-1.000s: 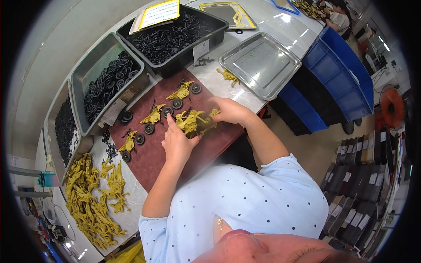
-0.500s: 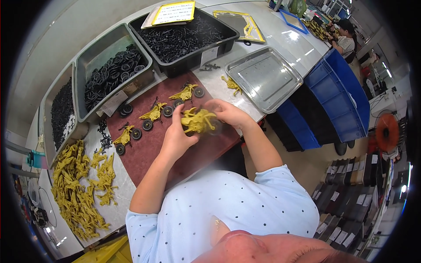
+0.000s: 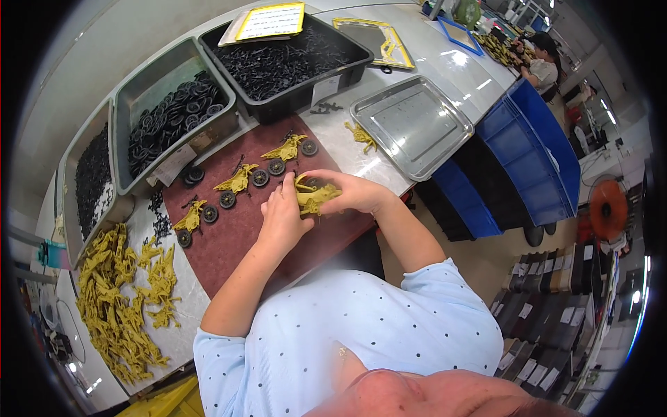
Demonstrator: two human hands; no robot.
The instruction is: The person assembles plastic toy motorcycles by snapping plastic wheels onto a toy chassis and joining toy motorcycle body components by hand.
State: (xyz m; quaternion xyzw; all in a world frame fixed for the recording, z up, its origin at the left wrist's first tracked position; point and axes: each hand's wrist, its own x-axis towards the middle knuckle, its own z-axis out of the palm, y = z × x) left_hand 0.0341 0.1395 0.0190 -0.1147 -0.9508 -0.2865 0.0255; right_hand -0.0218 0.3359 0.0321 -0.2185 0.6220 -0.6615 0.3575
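Note:
Between my two hands is a yellow plastic toy motorcycle body (image 3: 316, 199), held above the dark red mat (image 3: 222, 267). My left hand (image 3: 280, 217) grips its left side. On its right side, my right hand (image 3: 356, 192) has thumb and fingers closed round it; the fingers hide part of the body. Beyond my left hand, three toy motorcycles lie in a slanting row: a near one (image 3: 190, 219), a middle one (image 3: 233, 181) and a far one (image 3: 285, 150). Each has black wheels beside or against its yellow body. Two loose black wheels (image 3: 194, 174) rest at the mat's far left edge.
Loose yellow bodies (image 3: 114, 299) are heaped at the left. Beyond the mat stand a bin of wheels (image 3: 224, 125), a bin of small black parts (image 3: 361, 62) and a narrower bin (image 3: 111, 219). A metal tray (image 3: 455, 149) and blue crates (image 3: 535, 132) are at right; a co-worker (image 3: 544, 68) sits farther off.
My right hand has come in closer and closed on the right end of the yellow body, which has turned and blurs less. My left fingers have curled further over it.

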